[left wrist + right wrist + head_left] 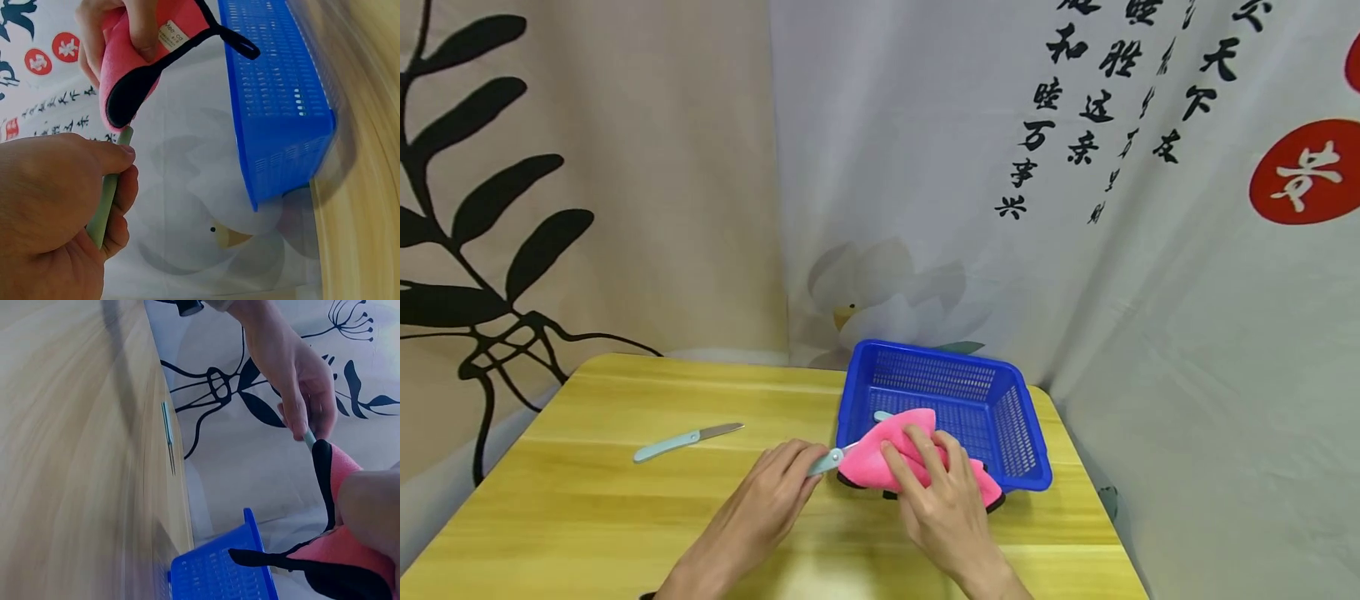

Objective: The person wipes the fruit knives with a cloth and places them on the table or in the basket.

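My left hand grips the pale green handle of a small folding knife, held above the table. A pink cloth with black edging is folded over the knife's blade, most of which it hides. My right hand holds this cloth from the other side, fingers bent over it. A black hanging loop and a white label show on the cloth in the left wrist view. On the table to the left lies another knife of the same kind, unfolded.
Behind the cloth stands a blue plastic basket with perforated walls. Inside it, partly covered by the cloth, is a light blue handle end. The yellow wooden table ends at a printed curtain behind.
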Action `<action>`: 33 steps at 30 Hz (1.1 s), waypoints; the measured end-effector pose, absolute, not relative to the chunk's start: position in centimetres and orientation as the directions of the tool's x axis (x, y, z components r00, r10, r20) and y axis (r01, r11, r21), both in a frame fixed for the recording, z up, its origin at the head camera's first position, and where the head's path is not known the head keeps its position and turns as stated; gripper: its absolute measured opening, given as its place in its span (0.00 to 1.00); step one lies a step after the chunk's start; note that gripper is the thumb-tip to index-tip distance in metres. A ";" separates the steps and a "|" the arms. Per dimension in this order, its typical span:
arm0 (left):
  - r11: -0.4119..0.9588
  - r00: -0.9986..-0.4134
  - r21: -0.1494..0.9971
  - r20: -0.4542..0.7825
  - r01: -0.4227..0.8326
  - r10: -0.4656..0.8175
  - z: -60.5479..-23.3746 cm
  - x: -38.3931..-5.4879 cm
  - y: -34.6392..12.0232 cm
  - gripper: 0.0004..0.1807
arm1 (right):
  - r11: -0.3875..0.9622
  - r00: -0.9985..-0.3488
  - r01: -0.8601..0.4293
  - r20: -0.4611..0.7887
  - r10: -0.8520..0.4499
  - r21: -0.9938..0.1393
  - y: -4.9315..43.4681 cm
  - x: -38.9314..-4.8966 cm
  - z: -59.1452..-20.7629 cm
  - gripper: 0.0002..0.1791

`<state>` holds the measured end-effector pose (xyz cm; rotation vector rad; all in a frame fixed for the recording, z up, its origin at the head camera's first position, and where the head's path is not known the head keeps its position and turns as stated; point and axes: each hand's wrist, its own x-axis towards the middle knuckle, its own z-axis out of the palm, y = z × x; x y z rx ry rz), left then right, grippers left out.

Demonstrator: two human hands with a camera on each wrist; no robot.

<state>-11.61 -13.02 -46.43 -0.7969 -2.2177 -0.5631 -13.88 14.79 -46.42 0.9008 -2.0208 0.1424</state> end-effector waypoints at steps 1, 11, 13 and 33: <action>0.718 -0.567 0.158 0.734 0.678 0.374 -46.4 -11.6 -13.1 0.26 | 0.734 -0.344 -0.641 0.771 -0.536 0.225 14.9 -14.0 -46.4 0.27; 0.746 -0.612 0.183 0.707 0.641 0.353 -45.7 -10.2 -14.1 0.11 | 0.761 -0.387 -0.625 0.778 -0.495 0.173 16.0 -14.6 -46.1 0.27; 0.753 -0.630 0.196 0.697 0.628 0.344 -45.5 -10.0 -14.3 0.14 | 0.765 -0.396 -0.624 0.781 -0.483 0.157 16.3 -14.7 -46.0 0.27; 0.760 -0.630 0.179 0.691 0.625 0.355 -45.4 -10.1 -13.5 0.23 | 0.669 -0.286 -0.706 0.771 -0.569 0.233 13.1 -12.6 -45.8 0.25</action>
